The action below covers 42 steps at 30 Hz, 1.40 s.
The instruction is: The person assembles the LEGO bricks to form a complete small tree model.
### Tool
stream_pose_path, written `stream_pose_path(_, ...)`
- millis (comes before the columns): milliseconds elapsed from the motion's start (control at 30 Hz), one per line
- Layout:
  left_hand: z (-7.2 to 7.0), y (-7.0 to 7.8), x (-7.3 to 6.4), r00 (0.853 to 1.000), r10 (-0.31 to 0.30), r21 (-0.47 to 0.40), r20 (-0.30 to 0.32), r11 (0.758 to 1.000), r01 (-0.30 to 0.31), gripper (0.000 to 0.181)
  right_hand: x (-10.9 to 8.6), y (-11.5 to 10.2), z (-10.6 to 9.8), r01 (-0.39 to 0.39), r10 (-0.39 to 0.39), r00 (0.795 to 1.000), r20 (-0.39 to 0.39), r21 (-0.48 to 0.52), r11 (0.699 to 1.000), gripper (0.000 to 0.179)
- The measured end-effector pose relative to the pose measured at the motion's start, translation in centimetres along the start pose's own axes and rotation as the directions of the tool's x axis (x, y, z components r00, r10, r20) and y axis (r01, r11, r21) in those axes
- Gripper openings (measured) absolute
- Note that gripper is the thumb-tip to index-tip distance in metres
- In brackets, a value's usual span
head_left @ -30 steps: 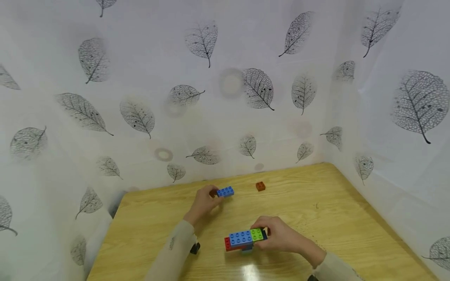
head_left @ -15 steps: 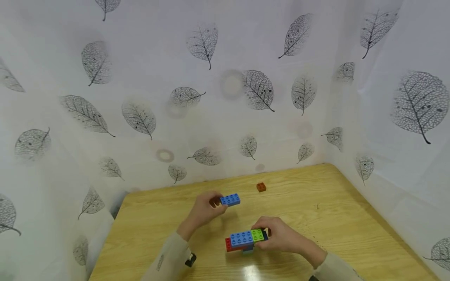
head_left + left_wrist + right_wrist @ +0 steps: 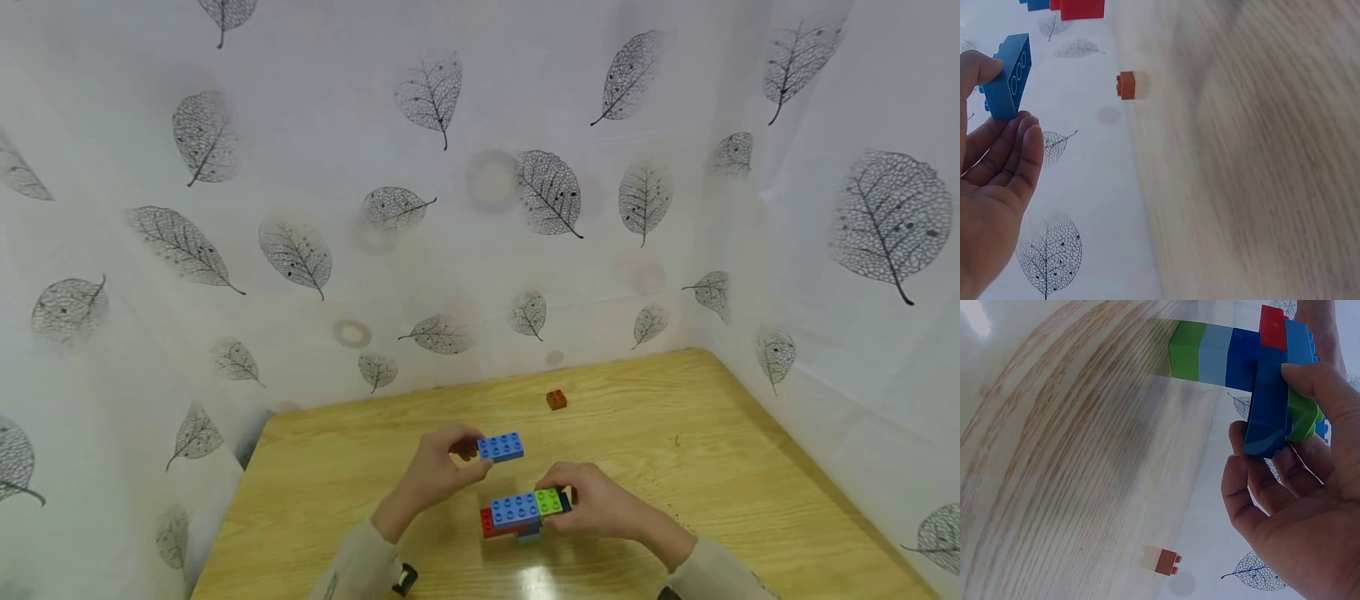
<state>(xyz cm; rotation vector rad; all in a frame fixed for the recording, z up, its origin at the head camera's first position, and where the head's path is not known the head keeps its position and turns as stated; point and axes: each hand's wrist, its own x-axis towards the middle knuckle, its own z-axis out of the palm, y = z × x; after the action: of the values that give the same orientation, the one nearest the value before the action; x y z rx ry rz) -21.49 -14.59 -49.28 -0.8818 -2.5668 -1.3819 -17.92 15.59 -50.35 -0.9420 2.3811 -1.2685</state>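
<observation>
My left hand [image 3: 438, 468] pinches a blue eight-stud toy building brick [image 3: 501, 447] by its left end, raised over the table. The brick's hollow underside shows in the left wrist view. Just below and to the right, my right hand [image 3: 592, 504] grips the right end of a structure of building bricks [image 3: 514, 507]. Its top layer is blue and lime green, over a red brick [image 3: 1274, 328] and a dark blue brick with a sloped end [image 3: 1269, 400]. A column of blue, light blue [image 3: 1213, 355] and green [image 3: 1185, 351] bricks supports it from below.
A small orange-brown four-stud brick [image 3: 556, 400] lies near the back edge of the wooden table [image 3: 720, 475]. White sheeting printed with leaves [image 3: 480, 275] encloses the table at the back and both sides.
My left hand has lifted the blue brick off the back of the table and carried it toward me and rightward, near the structure. My right hand keeps its grip in place.
</observation>
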Motion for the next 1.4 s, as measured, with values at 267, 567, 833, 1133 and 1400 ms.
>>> stream_pose_path(267,0.7,0.3,-1.1,1.000,0.030,-0.057,0.005,0.998,-0.029,0.029,0.0,-0.1,0.0,-0.004,0.004,1.000,-0.004,0.000,1.000,0.033)
stream_pose_path(567,1.7,0.6,-2.2,0.996,0.083,-0.076,0.029,0.994,-0.081,0.028,-0.1,0.1,0.1,-0.009,0.009,1.000,-0.005,-0.005,1.000,0.034)
stream_pose_path(833,2.6,1.1,-2.7,0.996,0.049,-0.091,0.073,0.995,-0.042,0.026,-0.1,-0.1,0.2,0.026,-0.026,1.000,-0.014,0.007,1.000,0.024)
stream_pose_path(1133,3.0,1.1,-3.1,0.990,0.122,-0.135,0.067,0.985,-0.112,0.024,-0.1,-0.1,0.2,0.039,-0.039,0.999,-0.018,0.013,0.999,0.021)
stream_pose_path(1400,3.3,1.2,-3.4,0.983,0.177,-0.138,0.054,0.976,-0.168,0.023,-0.1,-0.1,0.2,0.030,-0.030,0.999,-0.022,0.013,0.999,0.022)
